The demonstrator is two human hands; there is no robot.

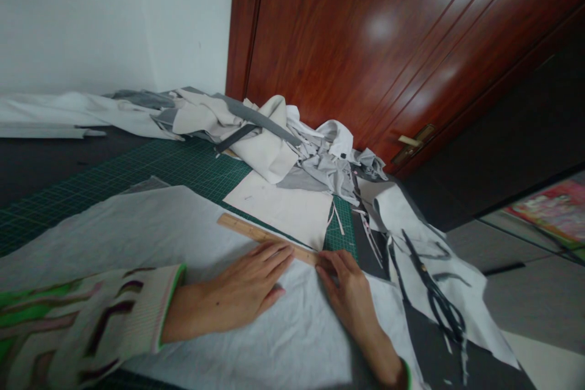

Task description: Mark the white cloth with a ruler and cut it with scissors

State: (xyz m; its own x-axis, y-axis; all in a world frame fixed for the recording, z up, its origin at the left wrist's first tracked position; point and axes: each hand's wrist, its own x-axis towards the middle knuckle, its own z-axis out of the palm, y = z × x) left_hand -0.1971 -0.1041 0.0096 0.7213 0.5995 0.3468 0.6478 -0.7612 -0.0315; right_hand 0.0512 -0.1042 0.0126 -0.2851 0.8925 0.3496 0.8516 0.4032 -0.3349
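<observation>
A wooden ruler (249, 228) lies slantwise along the far edge of a large white cloth (183, 225). My left hand (244, 286) rests on the cloth with its fingers stretched out, the tips pressing on the middle of the ruler. At the ruler's right end, my right hand (347, 286) has its thumb and fingers bent together around the tip; the exact contact is partly hidden by the fingers. Just beyond the ruler is a cream cloth piece (283, 204) with a straight edge. Under the cloths lies a green gridded cutting mat (201, 161).
Crumpled white and grey fabric (269, 134) is heaped at the back against the wall and the brown door (347, 30). Black-handled scissors (434, 298) lie on white cloth at the right, near the dark table's edge. Thin fabric strips (337, 218) lie on the mat.
</observation>
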